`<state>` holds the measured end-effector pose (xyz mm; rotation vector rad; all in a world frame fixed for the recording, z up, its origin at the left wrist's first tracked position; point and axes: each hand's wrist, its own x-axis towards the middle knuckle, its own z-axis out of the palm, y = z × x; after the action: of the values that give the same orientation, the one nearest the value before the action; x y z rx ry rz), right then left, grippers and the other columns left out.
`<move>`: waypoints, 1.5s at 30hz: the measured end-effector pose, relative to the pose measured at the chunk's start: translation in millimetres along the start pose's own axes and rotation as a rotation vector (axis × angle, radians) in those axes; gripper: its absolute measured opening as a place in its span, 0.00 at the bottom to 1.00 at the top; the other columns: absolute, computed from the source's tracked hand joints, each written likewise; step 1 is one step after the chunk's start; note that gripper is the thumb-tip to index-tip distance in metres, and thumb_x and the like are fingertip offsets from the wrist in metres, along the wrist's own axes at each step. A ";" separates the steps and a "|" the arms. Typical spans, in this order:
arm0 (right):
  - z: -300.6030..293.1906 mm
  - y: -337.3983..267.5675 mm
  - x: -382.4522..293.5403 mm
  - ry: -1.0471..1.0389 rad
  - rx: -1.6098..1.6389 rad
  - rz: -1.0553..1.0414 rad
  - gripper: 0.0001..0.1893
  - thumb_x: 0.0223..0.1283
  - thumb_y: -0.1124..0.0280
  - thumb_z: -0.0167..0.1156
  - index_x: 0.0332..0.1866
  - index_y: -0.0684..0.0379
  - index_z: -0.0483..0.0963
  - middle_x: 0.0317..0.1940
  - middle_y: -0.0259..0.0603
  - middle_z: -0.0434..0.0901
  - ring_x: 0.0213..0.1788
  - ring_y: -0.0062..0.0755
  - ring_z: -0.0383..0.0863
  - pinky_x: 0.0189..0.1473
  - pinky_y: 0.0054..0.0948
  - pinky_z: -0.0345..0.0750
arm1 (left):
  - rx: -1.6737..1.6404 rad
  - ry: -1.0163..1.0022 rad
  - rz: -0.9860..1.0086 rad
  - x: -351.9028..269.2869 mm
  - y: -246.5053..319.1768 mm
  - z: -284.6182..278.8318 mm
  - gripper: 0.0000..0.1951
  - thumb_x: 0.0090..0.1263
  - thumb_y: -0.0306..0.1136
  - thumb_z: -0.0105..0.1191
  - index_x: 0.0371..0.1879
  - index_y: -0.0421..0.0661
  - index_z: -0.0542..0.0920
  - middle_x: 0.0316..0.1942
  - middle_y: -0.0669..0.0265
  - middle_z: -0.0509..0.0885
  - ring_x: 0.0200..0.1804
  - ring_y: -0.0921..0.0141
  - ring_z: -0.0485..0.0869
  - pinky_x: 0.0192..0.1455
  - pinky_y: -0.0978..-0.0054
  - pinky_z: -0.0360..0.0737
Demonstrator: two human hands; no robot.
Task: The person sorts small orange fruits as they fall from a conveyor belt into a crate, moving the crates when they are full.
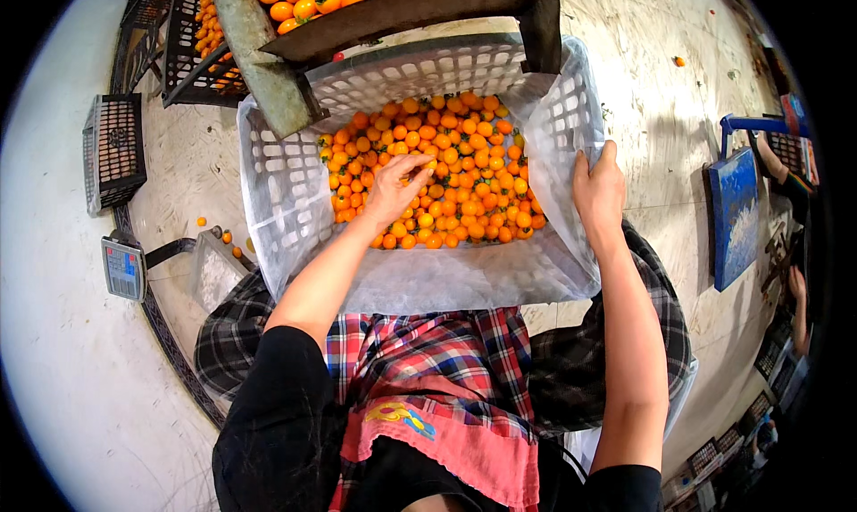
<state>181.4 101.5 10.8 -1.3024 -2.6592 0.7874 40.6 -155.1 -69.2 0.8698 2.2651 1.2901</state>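
Before me stands a plastic crate (462, 298) lined with thin white translucent sheeting. Many orange cherry tomatoes (469, 207), some with green stems, cover its bottom. Over the pile, my left hand (394, 192) pinches a yellowish cherry tomato (430, 164) between thumb and fingertips. My right hand (600, 194) grips the lined rim on the crate's right side, thumb up along the edge; its curled fingers are partly hidden.
A metal chute (415, 23) holding more orange tomatoes overhangs the crate's far edge. Black crates (201, 50) and a scale's keypad display (124, 267) are at left. At right are a blue platform (733, 217) and another person's arm (773, 160). Loose tomatoes (227, 236) lie on the floor.
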 end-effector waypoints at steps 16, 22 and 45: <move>3.8 3.4 0.3 0.014 0.002 -0.024 0.15 0.56 0.69 0.51 0.44 0.66 0.60 0.30 0.63 0.75 0.36 0.63 0.74 0.40 0.49 0.70 | -0.277 0.006 -0.257 -16.3 -17.5 -12.8 0.14 0.59 0.23 0.52 0.44 0.42 0.70 0.41 0.63 0.76 0.40 0.72 0.79 0.43 0.77 0.78; 2.9 2.0 1.4 0.019 -0.005 -0.020 0.14 0.56 0.69 0.51 0.42 0.66 0.60 0.30 0.63 0.75 0.35 0.63 0.74 0.39 0.49 0.71 | -0.970 0.261 -0.748 -13.4 -62.4 -49.8 0.06 0.63 0.28 0.48 0.35 0.45 0.67 0.34 0.65 0.72 0.35 0.71 0.78 0.36 0.73 0.78; 3.2 5.2 -0.8 0.016 0.018 0.013 0.13 0.56 0.67 0.51 0.41 0.65 0.61 0.31 0.62 0.75 0.37 0.63 0.74 0.40 0.49 0.70 | -0.639 -0.594 -0.990 -26.8 32.3 -119.7 0.10 0.60 0.29 0.48 0.42 0.48 0.74 0.36 0.70 0.76 0.22 0.83 0.67 0.19 0.89 0.60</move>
<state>184.7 102.2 5.6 -1.3175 -2.6276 0.7969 -1.5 -235.5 19.3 -0.1291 1.3252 0.9606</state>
